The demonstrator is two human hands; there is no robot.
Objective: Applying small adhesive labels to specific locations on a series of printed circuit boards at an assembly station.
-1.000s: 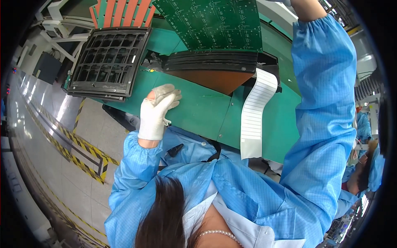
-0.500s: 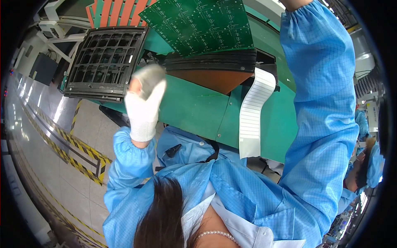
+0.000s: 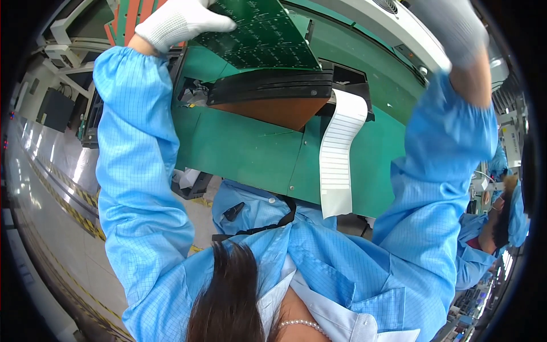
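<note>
A person in a blue cleanroom smock holds a green circuit board [image 3: 259, 31] raised and tilted above a green workbench [image 3: 245, 154]. The white-gloved left hand [image 3: 179, 20] pinches its near edge, apparently to spare the face. The gloved right hand [image 3: 456, 28] is raised, its grip unclear. A white paper strip [image 3: 339, 154] hangs from a black stack of trays [image 3: 273, 91]

I see a green circuit board [image 3: 259, 34] at about twelve o'clock, a flat rectangular panel dotted with small pale solder marks and traces. It is tilted, its near edge dipping toward a black tray stack [image 3: 270, 91] just below it at about six o'clock of the board. My left hand [image 3: 182, 21], in a white glove, grips its edge at nine o'clock.
</note>
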